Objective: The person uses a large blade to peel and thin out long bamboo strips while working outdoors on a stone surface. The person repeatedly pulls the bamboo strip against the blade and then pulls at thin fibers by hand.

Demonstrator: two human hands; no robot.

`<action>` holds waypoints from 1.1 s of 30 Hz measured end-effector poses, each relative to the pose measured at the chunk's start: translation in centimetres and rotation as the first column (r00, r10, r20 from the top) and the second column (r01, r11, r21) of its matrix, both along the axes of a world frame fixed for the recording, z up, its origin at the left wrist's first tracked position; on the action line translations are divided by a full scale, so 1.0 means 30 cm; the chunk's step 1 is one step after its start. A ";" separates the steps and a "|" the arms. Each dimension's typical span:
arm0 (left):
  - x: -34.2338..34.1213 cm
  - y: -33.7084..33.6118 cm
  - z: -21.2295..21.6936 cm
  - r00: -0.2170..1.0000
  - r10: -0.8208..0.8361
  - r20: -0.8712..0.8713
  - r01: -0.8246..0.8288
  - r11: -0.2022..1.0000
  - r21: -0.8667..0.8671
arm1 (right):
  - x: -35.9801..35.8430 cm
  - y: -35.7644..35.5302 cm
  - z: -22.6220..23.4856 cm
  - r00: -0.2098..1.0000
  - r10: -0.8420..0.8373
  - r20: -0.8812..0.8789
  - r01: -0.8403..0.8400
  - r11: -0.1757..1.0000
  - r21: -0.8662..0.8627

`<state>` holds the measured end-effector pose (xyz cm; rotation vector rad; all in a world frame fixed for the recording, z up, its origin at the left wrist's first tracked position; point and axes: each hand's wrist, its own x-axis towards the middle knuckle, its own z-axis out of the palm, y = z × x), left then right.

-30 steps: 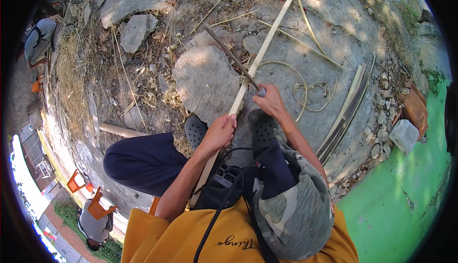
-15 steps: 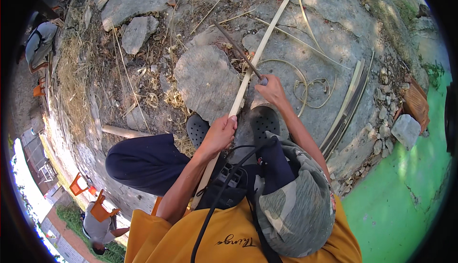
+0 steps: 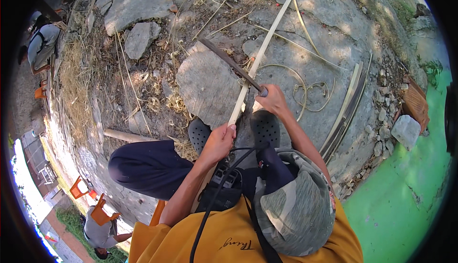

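Note:
My left hand (image 3: 220, 141) is closed around a long pale bamboo strip (image 3: 270, 34) that slants away to the far right. The strip's near end passes under my left forearm. In my right hand (image 3: 273, 99) is the grey handle of a long knife (image 3: 228, 61). Its dark blade points to the far left and crosses the strip just beyond my hands. Behind the blade lies a large flat stone (image 3: 206, 84), close to my feet in dark clogs (image 3: 265, 128).
Curled shavings (image 3: 305, 91) and thin strips (image 3: 305, 27) litter the rocky ground. At right lies a bundle of strips (image 3: 346, 110), with rubble and green water (image 3: 396, 201) beyond. A pole (image 3: 129, 135) lies left. Two other people (image 3: 43, 48) are at the left edge.
The knife has come slightly nearer, its tip swinging nearer and left, with more of the blade's flat showing. The strip and my left hand have also shifted slightly nearer.

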<state>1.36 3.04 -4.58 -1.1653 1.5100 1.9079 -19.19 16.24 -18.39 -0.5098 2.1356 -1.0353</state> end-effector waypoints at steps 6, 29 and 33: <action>0.047 -0.048 0.016 0.998 -0.021 0.066 0.010 0.985 0.173 | -0.070 0.018 0.007 0.998 -0.061 0.021 0.059 0.996 0.074; -0.139 -0.011 -0.230 0.974 -0.223 -0.031 0.183 0.866 -0.466 | 0.074 0.033 0.107 0.990 0.142 0.007 -0.142 0.988 0.069; -0.127 0.013 -0.191 0.962 -0.269 -0.034 0.212 0.822 -0.528 | 0.038 0.016 0.109 0.979 0.203 0.014 -0.204 0.974 0.099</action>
